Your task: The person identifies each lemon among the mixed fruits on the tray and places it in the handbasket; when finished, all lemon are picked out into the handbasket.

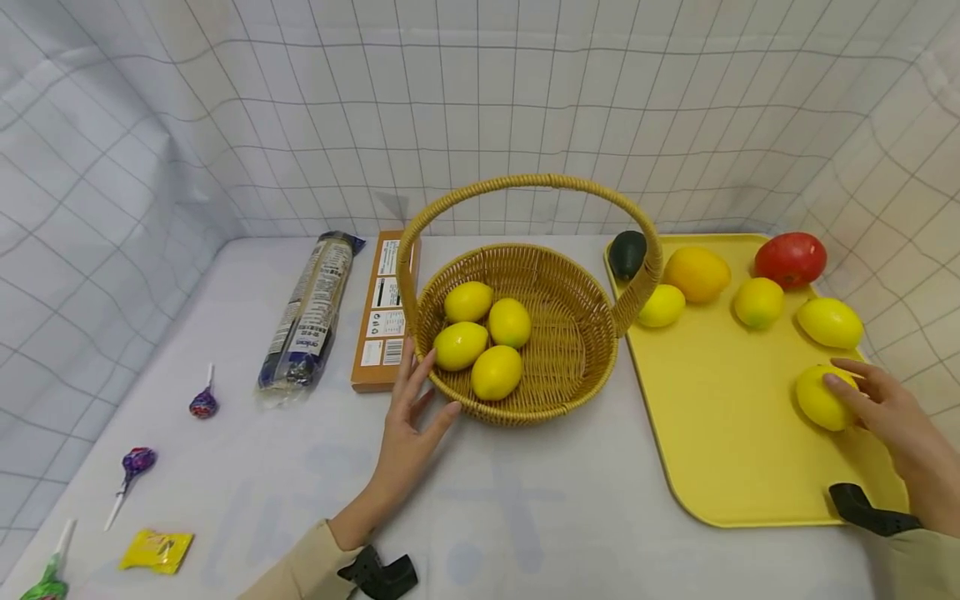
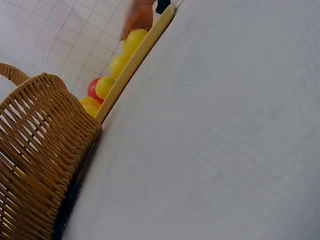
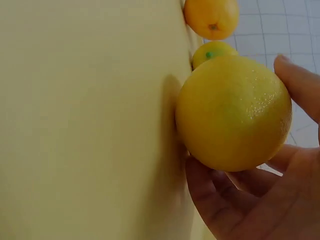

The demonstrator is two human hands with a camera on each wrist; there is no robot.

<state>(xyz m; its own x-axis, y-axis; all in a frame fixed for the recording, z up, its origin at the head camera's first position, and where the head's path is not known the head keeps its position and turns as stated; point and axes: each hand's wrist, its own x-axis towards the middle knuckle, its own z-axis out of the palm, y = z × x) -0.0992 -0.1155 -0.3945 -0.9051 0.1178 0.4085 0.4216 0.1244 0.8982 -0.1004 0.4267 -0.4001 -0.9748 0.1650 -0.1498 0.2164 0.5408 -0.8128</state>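
My right hand (image 1: 900,421) grips a yellow lemon (image 1: 819,400) near the right edge of the yellow tray (image 1: 735,433). In the right wrist view, thumb and fingers sit on opposite sides of this lemon (image 3: 230,115), close over the tray surface. A wicker basket (image 1: 558,358) with a tall hoop handle stands in the middle, several lemons (image 1: 497,372) grouped in its left half. Against the basket's front left rim, my left hand (image 1: 405,437) rests with fingers spread and extended. The left wrist view shows the woven basket side (image 2: 45,135), but not the left hand.
More fruit lies along the tray's far side: a dark green fruit (image 1: 627,254), an orange one (image 1: 697,273), a red one (image 1: 791,260) and several lemons (image 1: 830,323). Left of the basket are an orange box (image 1: 378,317), a wrapped roll (image 1: 311,308), lollipops (image 1: 203,403) and a yellow packet (image 1: 157,551).
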